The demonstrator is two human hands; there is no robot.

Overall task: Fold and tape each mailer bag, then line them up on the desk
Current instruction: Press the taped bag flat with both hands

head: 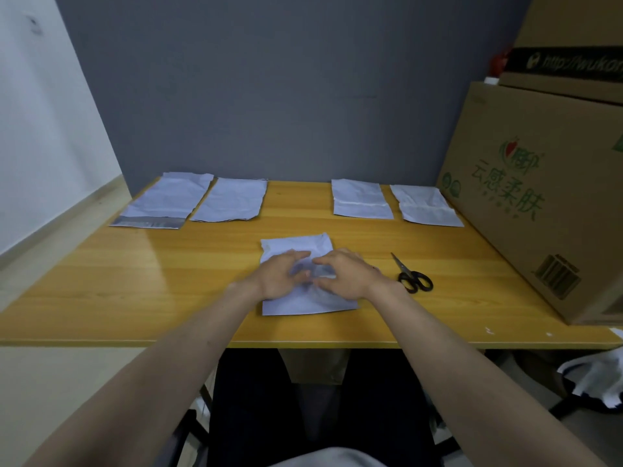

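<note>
A glossy, honey-coloured wood-grain finish is seen on the table [135,281], the mailer bags [232,200] are made of thin crinkled white plastic, matt brown cardboard is what the box [526,203] is built from, and shiny black plastic handles are fitted on the metal-bladed scissors [413,276].

Both forearms were bare, no sleeves, watch or rings visible on the left hand [281,276] or right hand [347,274]. Dark trousers showed at lower centre, pale grey cloth at the bottom edge.

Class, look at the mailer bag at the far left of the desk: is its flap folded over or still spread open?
Spread open: the far-left mailer bag lies full length, its shiny strip exposed at the near end.
</note>
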